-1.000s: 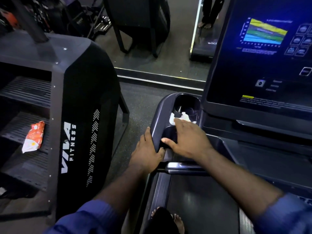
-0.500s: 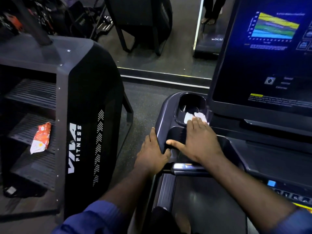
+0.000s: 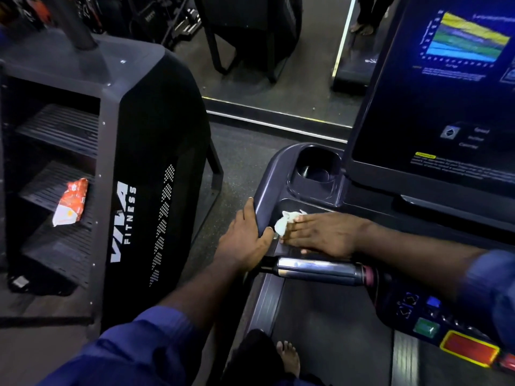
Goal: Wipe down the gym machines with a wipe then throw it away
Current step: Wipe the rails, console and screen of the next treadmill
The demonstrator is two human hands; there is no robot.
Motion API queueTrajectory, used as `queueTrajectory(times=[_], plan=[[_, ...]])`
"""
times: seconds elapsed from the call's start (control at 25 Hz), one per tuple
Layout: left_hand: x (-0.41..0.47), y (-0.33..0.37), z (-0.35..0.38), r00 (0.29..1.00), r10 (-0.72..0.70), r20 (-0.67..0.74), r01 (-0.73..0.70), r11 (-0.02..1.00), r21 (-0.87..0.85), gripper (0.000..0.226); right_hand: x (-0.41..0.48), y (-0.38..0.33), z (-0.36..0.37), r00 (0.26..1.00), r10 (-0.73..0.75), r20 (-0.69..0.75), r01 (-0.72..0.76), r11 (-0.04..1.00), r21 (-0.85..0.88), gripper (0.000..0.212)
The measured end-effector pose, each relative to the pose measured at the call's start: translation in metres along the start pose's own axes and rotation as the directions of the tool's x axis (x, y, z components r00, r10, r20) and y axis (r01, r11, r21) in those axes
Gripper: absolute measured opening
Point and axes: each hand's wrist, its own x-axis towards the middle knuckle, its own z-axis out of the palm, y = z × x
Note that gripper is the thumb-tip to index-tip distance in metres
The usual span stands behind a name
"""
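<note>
Well, closest to the person, a bare foot [image 3: 289,358] stood on the treadmill belt [image 3: 334,324], and a green and a red button [image 3: 469,348] glowed on the panel to the right. Just beyond ran a shiny handlebar [image 3: 317,267]. Past it, the left hand [image 3: 245,240] gripped the treadmill console [image 3: 267,190] at its left rim, fingers curled over the outer edge and thumb lying on top. The right hand [image 3: 326,235] lay flat beside it in the shallow tray, fingers straight and released, their tips pressing down on the white wipe [image 3: 287,220]. The wipe was crumpled against the tray's left wall, close to the left thumb. Further on sat the dark cup holder [image 3: 317,168], and above it the lit screen [image 3: 446,107] showed a coloured graph. Off to the left stood a black machine [image 3: 156,162] marked VIVA FITNESS, with an orange packet [image 3: 71,201] lying on one of its slatted shelves.
</note>
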Motion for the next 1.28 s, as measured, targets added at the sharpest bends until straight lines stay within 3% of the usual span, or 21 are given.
queueTrajectory(times=[0.16, 0.28, 0.48, 0.6, 0.76, 0.92, 1.0, 1.08, 1.16, 1.24, 1.28], plan=[[0.003, -0.004, 0.001, 0.999, -0.007, -0.035, 0.005, 0.998, -0.060, 0.070, 0.015, -0.002, -0.011, 0.974, 0.054, -0.218, -0.043, 0.998, 0.056, 0.046], [0.002, -0.006, 0.003, 0.998, 0.007, -0.058, -0.011, 0.997, -0.077, 0.062, 0.024, -0.006, 0.007, 0.992, -0.125, -0.017, 0.124, 0.992, -0.033, 0.032], [0.004, -0.008, 0.006, 0.997, -0.022, -0.071, 0.014, 0.993, -0.115, 0.056, 0.046, 0.001, 0.008, 0.956, 0.095, -0.278, -0.060, 0.990, 0.130, 0.021], [0.005, -0.007, 0.006, 0.997, -0.029, -0.067, 0.022, 0.994, -0.105, 0.061, 0.047, -0.005, 0.017, 0.973, -0.077, -0.218, 0.073, 0.997, -0.024, 0.023], [0.004, -0.006, 0.006, 0.998, -0.017, -0.064, 0.012, 0.997, -0.081, 0.065, 0.052, -0.005, 0.019, 0.927, -0.158, -0.340, 0.133, 0.986, -0.096, 0.024], [0.004, -0.004, 0.005, 0.998, -0.019, -0.066, 0.013, 0.997, -0.079, 0.067, 0.050, -0.003, 0.020, 0.915, -0.287, -0.282, 0.217, 0.942, -0.255, 0.018], [0.004, -0.004, 0.005, 0.997, -0.016, -0.071, 0.011, 0.997, -0.079, 0.063, 0.049, -0.001, 0.014, 0.923, -0.169, -0.347, 0.080, 0.963, -0.257, 0.018], [0.004, -0.004, 0.006, 0.997, -0.016, -0.078, 0.010, 0.997, -0.074, 0.060, 0.042, 0.000, 0.005, 0.908, 0.032, -0.418, -0.087, 0.990, -0.112, 0.033], [0.004, -0.003, 0.006, 0.997, -0.012, -0.079, 0.008, 0.998, -0.060, 0.064, 0.023, -0.001, -0.003, 0.940, 0.100, -0.325, -0.117, 0.993, -0.035, 0.047], [0.004, -0.001, 0.006, 0.998, -0.007, -0.068, 0.004, 0.999, -0.047, 0.073, -0.005, 0.007, -0.012, 0.999, 0.031, -0.018, -0.031, 0.999, -0.022, 0.038], [0.004, -0.001, 0.006, 0.998, -0.008, -0.063, 0.006, 0.999, -0.032, 0.077, -0.015, 0.011, -0.018, 0.991, -0.026, 0.130, 0.031, 0.999, -0.036, 0.030]])
